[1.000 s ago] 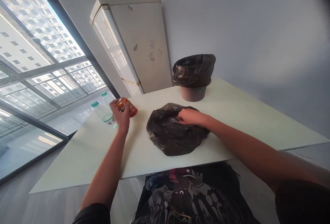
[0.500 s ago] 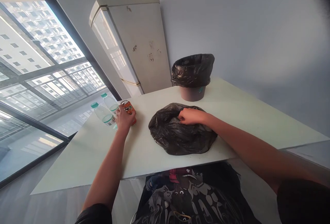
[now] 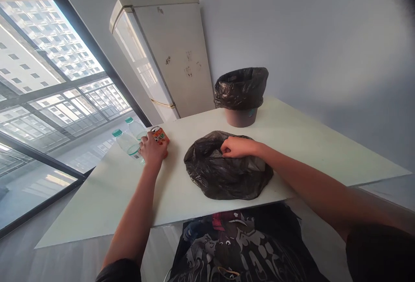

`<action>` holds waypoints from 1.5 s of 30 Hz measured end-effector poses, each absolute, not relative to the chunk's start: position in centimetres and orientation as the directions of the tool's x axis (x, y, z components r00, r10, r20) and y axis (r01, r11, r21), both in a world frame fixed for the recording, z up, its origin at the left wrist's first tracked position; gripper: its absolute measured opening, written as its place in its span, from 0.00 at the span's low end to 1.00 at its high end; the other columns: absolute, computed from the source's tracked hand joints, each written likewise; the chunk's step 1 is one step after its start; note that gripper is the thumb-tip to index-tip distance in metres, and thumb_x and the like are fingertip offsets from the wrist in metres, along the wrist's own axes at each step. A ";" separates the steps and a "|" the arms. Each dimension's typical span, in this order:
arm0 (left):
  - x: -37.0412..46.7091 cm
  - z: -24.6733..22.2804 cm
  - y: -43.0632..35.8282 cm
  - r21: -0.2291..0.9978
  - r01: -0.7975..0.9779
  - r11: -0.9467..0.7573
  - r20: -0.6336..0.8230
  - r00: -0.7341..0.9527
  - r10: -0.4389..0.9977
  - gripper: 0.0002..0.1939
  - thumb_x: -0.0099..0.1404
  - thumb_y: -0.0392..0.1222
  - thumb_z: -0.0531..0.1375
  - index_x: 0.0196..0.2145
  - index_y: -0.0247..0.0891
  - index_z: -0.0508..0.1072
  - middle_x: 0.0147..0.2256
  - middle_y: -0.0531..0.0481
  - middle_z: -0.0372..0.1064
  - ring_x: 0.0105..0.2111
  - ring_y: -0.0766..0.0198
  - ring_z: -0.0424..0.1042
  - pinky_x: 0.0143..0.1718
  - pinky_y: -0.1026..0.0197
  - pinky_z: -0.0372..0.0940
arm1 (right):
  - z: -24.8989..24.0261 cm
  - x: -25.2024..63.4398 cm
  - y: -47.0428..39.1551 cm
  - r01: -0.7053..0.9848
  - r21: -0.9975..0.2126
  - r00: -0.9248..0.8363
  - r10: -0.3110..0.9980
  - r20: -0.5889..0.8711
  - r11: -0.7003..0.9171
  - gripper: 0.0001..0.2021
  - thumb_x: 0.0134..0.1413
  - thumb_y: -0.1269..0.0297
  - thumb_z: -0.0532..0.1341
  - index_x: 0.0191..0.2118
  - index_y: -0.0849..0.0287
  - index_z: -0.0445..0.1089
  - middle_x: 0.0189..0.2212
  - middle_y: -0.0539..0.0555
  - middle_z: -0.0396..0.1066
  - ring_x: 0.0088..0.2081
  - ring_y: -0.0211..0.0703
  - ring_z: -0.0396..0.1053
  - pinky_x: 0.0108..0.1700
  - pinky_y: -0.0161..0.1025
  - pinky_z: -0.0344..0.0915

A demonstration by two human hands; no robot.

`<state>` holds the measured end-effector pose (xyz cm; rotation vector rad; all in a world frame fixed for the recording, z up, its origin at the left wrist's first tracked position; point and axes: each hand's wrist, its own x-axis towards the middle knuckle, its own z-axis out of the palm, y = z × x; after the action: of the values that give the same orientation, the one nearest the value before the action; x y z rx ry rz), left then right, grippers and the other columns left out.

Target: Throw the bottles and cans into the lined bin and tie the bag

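Pale green surface point(image 3: 301, 143), grey wall point(image 3: 308, 35) behind. Orange drink can point(image 3: 160, 134) is over toward the left side of the surface, looks upright, top showing, lower part mostly covered by the left hand point(image 3: 151, 150). Left fingers and thumb curve round the can from opposite sides; reads as a light grip, exact pressure can't be told. Right hand point(image 3: 241, 147) has curled fingers closed on the black plastic bag point(image 3: 223, 182) near its mouth; fingertips mostly hidden. Bag lies crumpled and spread in front of the person, bulging a bit, contents not visible.

Step in hand, my judgement: left handles the can while right keeps the bag's mouth in check. Any lift of the can calls for a firmer wrap and a clean path past the bottles; the bag needs its mouth held wide, as the thin film could fold shut.

Just beside the can, two clear plastic bottles with green caps, near one point(image 3: 126, 143) and far one point(image 3: 133, 127); near one partly behind the left fingers, contact unclear. Beyond the bag, brownish bin point(image 3: 241, 118) stands upright with a black liner point(image 3: 238, 94) folded over its rim. Scuffed white refrigerator point(image 3: 175, 48) past the surface, big window point(image 3: 48, 100) off left.
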<state>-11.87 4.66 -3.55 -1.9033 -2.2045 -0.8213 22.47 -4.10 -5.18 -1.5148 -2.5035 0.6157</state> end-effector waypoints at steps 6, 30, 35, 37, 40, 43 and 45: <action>-11.4 -3.3 4.5 0.341 0.899 -0.276 0.712 -0.055 0.700 0.22 0.68 0.50 0.62 0.56 0.41 0.70 0.56 0.37 0.69 0.59 0.41 0.70 0.61 0.41 0.64 | -4.4 21.8 -4.2 0.721 -0.577 -0.429 0.901 0.064 0.384 0.09 0.60 0.66 0.65 0.29 0.61 0.77 0.24 0.50 0.73 0.29 0.39 0.67 0.36 0.37 0.58; -7.7 -6.0 3.8 0.836 -0.361 -0.414 0.482 0.120 0.868 0.22 0.58 0.55 0.77 0.36 0.40 0.72 0.29 0.56 0.65 0.27 0.69 0.63 0.30 0.68 0.63 | -2.6 24.3 -4.5 -0.257 -0.919 -0.491 0.779 0.389 0.298 0.34 0.56 0.26 0.64 0.28 0.60 0.75 0.27 0.56 0.73 0.29 0.43 0.68 0.35 0.41 0.66; -7.4 -7.1 3.9 0.872 -0.332 -0.359 0.440 0.210 0.873 0.21 0.54 0.46 0.79 0.38 0.41 0.74 0.34 0.54 0.70 0.30 0.67 0.67 0.33 0.67 0.65 | -2.8 24.4 -3.2 -0.420 -0.767 0.121 0.867 0.484 0.486 0.26 0.62 0.36 0.65 0.28 0.55 0.70 0.28 0.51 0.71 0.29 0.38 0.62 0.34 0.39 0.63; -7.2 -7.4 3.8 0.876 -0.325 -0.357 0.445 0.257 0.858 0.21 0.52 0.44 0.79 0.37 0.40 0.74 0.36 0.53 0.71 0.33 0.66 0.69 0.35 0.67 0.66 | -3.6 23.9 -2.6 -0.278 -0.876 0.035 0.916 0.401 0.394 0.20 0.58 0.43 0.71 0.39 0.55 0.76 0.38 0.53 0.76 0.31 0.37 0.63 0.34 0.37 0.63; -6.7 -7.4 3.4 0.875 -0.315 -0.367 0.464 0.334 0.821 0.22 0.50 0.43 0.79 0.30 0.38 0.70 0.37 0.51 0.71 0.34 0.66 0.69 0.34 0.67 0.65 | -5.3 22.4 -2.9 -0.004 -0.988 -0.425 0.894 0.141 0.154 0.24 0.54 0.49 0.74 0.52 0.58 0.78 0.43 0.57 0.79 0.35 0.38 0.69 0.34 0.35 0.64; -6.1 -7.2 2.8 0.898 -0.279 -0.340 0.427 0.372 0.824 0.23 0.52 0.43 0.78 0.28 0.38 0.65 0.42 0.49 0.71 0.34 0.66 0.70 0.34 0.66 0.66 | -6.6 20.3 -3.9 0.066 -0.993 -0.675 0.737 0.031 0.102 0.20 0.53 0.55 0.74 0.48 0.61 0.79 0.37 0.55 0.80 0.34 0.39 0.71 0.36 0.36 0.66; -5.9 -7.3 2.5 0.909 -0.268 -0.319 0.403 0.370 0.837 0.25 0.51 0.43 0.77 0.27 0.37 0.62 0.46 0.48 0.70 0.34 0.66 0.71 0.35 0.63 0.68 | -6.7 19.5 -4.2 0.005 -0.991 -0.661 0.745 0.096 0.133 0.16 0.54 0.57 0.72 0.44 0.62 0.80 0.35 0.54 0.79 0.34 0.39 0.71 0.36 0.35 0.65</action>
<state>-5.88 2.54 -7.35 -3.1910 -1.1480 -2.6061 19.47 -4.17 -6.69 -0.7215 -1.8144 1.5841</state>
